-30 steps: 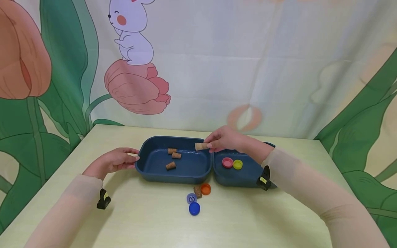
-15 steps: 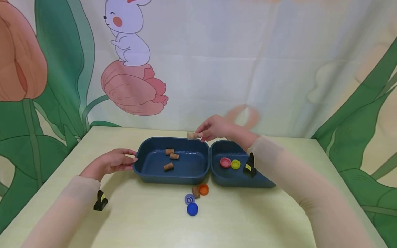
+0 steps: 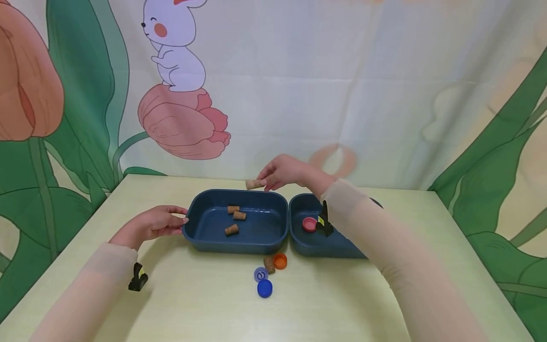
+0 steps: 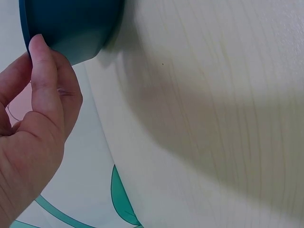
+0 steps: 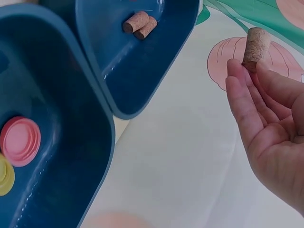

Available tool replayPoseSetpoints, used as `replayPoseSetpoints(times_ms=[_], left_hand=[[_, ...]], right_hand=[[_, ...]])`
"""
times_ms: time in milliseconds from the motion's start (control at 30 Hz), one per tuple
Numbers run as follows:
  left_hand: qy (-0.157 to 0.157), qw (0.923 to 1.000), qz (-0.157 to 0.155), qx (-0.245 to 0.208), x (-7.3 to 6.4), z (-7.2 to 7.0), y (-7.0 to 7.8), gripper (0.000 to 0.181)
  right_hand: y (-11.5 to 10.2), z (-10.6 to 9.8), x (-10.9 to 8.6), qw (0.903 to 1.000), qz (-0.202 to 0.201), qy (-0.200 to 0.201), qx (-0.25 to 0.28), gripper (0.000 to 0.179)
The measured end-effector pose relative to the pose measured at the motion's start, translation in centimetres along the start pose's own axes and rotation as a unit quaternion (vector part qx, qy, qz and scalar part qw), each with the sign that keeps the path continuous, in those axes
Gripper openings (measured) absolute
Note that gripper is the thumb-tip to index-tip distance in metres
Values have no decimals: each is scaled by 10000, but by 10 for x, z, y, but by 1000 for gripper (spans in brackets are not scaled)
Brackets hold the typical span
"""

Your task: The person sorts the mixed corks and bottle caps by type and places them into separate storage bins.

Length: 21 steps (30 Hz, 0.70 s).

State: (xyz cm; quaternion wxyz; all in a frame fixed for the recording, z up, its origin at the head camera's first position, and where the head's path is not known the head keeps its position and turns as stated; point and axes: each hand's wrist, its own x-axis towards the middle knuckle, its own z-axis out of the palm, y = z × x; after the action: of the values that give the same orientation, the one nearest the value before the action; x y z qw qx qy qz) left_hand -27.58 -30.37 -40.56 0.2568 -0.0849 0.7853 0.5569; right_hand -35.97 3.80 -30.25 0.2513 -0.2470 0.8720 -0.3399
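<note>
My right hand point(image 3: 284, 172) pinches a cork point(image 3: 254, 184) by one end, above the back rim of the left dark blue bin point(image 3: 235, 247). The right wrist view shows this cork point(image 5: 257, 45) between thumb and fingertips. At the bin's left end my left hand point(image 3: 157, 222) grips the rim, its thumb point(image 4: 43, 71) on the wall in the left wrist view. Several corks point(image 3: 232, 230) lie inside that bin. On the table in front are another cork point(image 3: 269, 265), an orange bottle cap point(image 3: 279, 261), a light purple cap point(image 3: 261, 274) and a blue cap point(image 3: 265, 288).
A second dark blue bin point(image 3: 329, 251) stands against the right side of the first. It holds a pink cap point(image 5: 20, 141) and a yellow cap point(image 5: 5, 175); my right forearm passes over it. Behind the table point(image 3: 192, 304) hangs a printed curtain point(image 3: 273, 95).
My right hand has moved left and a little up and back with the cork, from between the bins to over the left bin's back rim. The left hand stays at the rim.
</note>
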Motion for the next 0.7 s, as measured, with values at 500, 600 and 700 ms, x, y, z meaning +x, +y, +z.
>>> replayPoseSetpoints(times_ms=[500,600,700], left_hand=[[-120,9999,24,-67,1,-2,1,56],[-128,9999,-3,-96,2,-2,0,56],[-155,9998,-8,-107,2,-2,-1,55]], right_hand=[[-7,13,26,9997,-171,-140,121,32],[-5,18,34,9995,-222,-181,120,32],[-2,24,41,9994,-257,-223,-48,31]])
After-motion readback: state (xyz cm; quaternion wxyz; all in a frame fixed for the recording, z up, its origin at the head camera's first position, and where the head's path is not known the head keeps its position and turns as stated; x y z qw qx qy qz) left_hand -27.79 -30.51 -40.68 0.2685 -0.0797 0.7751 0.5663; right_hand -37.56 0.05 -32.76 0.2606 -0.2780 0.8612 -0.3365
